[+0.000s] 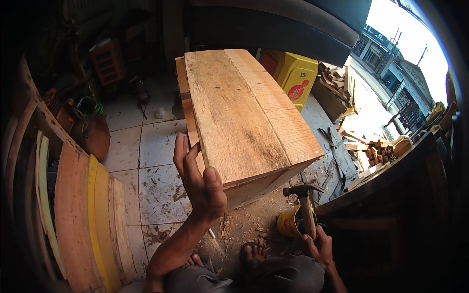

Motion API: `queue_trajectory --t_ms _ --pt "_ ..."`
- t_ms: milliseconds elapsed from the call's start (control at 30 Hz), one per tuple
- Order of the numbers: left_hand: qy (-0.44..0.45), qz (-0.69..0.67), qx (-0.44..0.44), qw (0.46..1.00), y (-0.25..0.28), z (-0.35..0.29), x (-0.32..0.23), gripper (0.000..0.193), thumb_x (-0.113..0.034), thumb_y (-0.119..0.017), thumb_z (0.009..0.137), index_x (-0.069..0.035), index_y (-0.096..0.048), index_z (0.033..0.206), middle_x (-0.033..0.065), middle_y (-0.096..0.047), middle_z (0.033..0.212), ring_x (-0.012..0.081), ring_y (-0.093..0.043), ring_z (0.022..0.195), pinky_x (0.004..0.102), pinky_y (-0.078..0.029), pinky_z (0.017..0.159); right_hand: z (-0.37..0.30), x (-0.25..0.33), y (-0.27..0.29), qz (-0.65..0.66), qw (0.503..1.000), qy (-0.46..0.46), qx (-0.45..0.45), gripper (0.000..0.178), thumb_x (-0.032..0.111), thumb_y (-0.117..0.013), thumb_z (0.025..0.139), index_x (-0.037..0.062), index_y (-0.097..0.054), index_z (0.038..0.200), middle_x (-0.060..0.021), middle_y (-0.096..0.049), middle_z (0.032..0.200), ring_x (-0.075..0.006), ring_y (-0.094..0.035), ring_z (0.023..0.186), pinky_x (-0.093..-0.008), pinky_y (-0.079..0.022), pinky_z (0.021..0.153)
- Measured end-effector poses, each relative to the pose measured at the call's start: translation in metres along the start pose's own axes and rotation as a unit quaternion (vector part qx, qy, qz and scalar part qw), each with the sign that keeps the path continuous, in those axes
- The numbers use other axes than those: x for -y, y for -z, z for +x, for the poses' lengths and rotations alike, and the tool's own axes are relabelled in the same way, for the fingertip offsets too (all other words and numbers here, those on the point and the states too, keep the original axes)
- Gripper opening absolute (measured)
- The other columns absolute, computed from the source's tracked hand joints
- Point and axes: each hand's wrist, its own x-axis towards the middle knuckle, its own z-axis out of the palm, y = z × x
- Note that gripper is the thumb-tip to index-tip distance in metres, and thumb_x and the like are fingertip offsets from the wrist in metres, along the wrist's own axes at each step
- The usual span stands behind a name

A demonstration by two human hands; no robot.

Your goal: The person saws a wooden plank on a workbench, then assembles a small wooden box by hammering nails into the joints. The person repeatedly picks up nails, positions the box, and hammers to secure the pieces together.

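Note:
A long wooden box (pixel 234 107) with a two-board top stands in front of me. Small nail heads dot its top near the right near corner. My left hand (pixel 200 180) rests against the box's near left corner, its fingers stretched along the side and the thumb raised at the edge. Low at the right, my right hand (pixel 320 246) is closed around the handle of a claw hammer (pixel 307 211), whose head points up. The hammer is apart from the box. Just behind it sits a small yellow bucket (pixel 288 222) with dark contents, partly hidden by the hammer.
Curved planks (pixel 78 215) lean at the left. Wood shavings (pixel 244 224) litter the tiled floor around my feet. A yellow container (pixel 298 78) stands beyond the box. Scrap wood (pixel 376 154) is piled at the right near the street opening. A red crate (pixel 107 63) sits at the back left.

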Motion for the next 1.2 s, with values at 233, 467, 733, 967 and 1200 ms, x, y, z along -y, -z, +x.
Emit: queue_trajectory --t_ms 233,467,733,967,1200 --pt "-0.117 -0.084 0.093 0.985 0.011 0.019 -0.002 0.065 -0.046 -0.02 0.111 0.0 -0.065 0.104 0.0199 -0.069 0.124 0.0415 -0.053 0.134 0.0566 -0.03 0.12 0.022 -0.006 0.001 -0.139 0.945 0.296 -0.002 0.044 0.017 -0.08 0.064 0.0096 -0.064 0.105 -0.0054 -0.056 0.076 -0.0244 -0.063 0.062 -0.0383 -0.049 0.053" --pt "-0.092 -0.078 0.042 0.992 0.014 0.022 0.001 0.054 -0.03 -0.025 0.11 -0.003 -0.066 0.088 0.0146 -0.073 0.109 0.0327 -0.059 0.12 0.0487 -0.038 0.112 0.107 0.072 -0.012 -0.223 0.884 0.4 0.089 0.037 0.022 -0.065 0.079 0.0093 -0.059 0.113 -0.0063 -0.055 0.084 -0.0262 -0.064 0.078 -0.0397 -0.051 0.065" --pt "-0.093 -0.063 0.04 0.993 0.006 0.025 -0.006 0.05 -0.027 -0.025 0.109 -0.004 -0.06 0.082 0.0141 -0.073 0.105 0.0313 -0.057 0.119 0.0428 -0.04 0.107 0.108 0.05 -0.035 -0.145 0.919 0.358 0.077 0.034 0.018 -0.068 0.08 0.0081 -0.056 0.11 -0.0099 -0.059 0.085 -0.0318 -0.067 0.073 -0.0429 -0.053 0.062" --pt "-0.066 -0.037 0.051 0.996 0.002 0.019 -0.001 0.048 -0.03 -0.017 0.111 0.001 -0.05 0.094 0.0232 -0.066 0.118 0.0375 -0.053 0.128 0.0506 -0.038 0.117 0.027 -0.031 -0.129 -0.033 0.966 -0.015 0.255 0.035 0.032 -0.07 0.09 0.0057 -0.06 0.111 -0.0192 -0.068 0.091 -0.0441 -0.068 0.089 -0.0522 -0.054 0.074" --pt "-0.111 -0.032 0.036 0.993 0.004 0.02 0.006 0.049 -0.032 -0.016 0.11 0.0 -0.052 0.1 0.0268 -0.064 0.126 0.0405 -0.056 0.126 0.0573 -0.038 0.117 0.001 -0.103 -0.201 0.151 0.954 0.019 0.257 0.052 0.04 -0.065 0.096 0.0012 -0.062 0.13 -0.0249 -0.066 0.12 -0.0429 -0.067 0.104 -0.0496 -0.055 0.088"
